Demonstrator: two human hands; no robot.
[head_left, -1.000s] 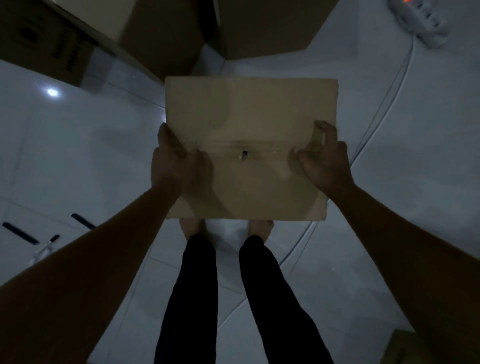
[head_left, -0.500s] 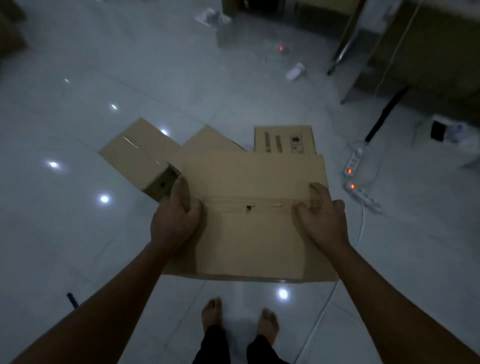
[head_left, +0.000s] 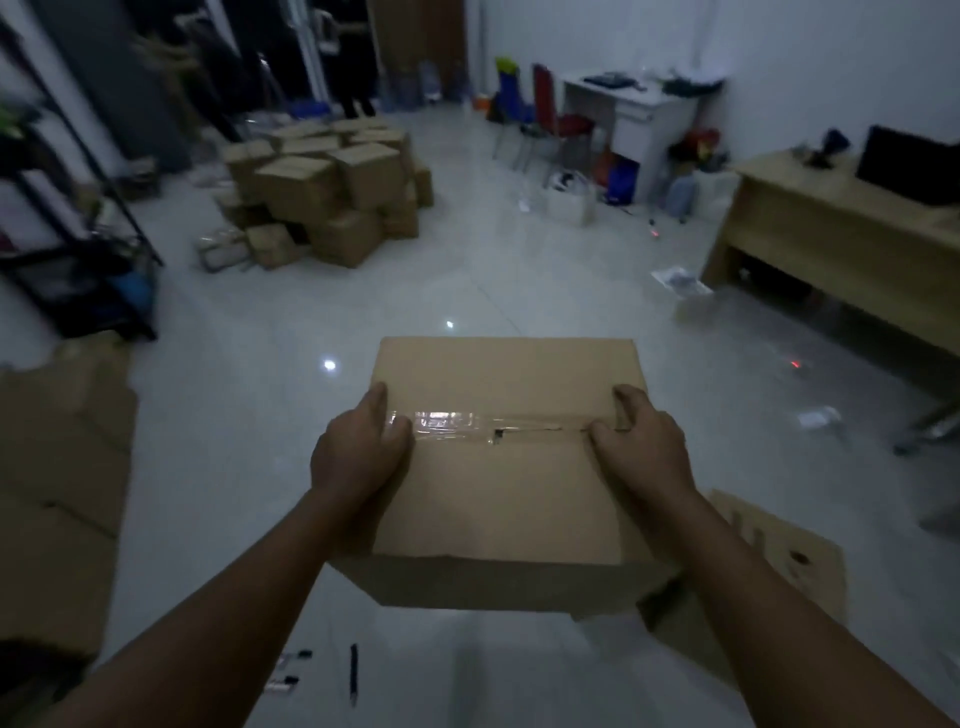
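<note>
A brown cardboard box (head_left: 506, 493) hangs in the air in front of me, its top seam closed with clear tape (head_left: 467, 422). My left hand (head_left: 358, 449) grips the box's left edge, thumb on top near the tape. My right hand (head_left: 641, 444) grips the right edge the same way, fingers curled over the side. Both forearms reach in from the bottom of the view.
A heap of cardboard boxes (head_left: 327, 192) lies on the tiled floor ahead left. Flattened cardboard lies at left (head_left: 57, 467) and at lower right (head_left: 779, 566). A wooden desk (head_left: 841, 249) stands right, a black shelf rack (head_left: 67, 244) left. Pens (head_left: 353, 673) lie near my feet.
The view has swung up from the floor and my feet to the room ahead. The box stays held in both hands, lifted higher off the floor.
</note>
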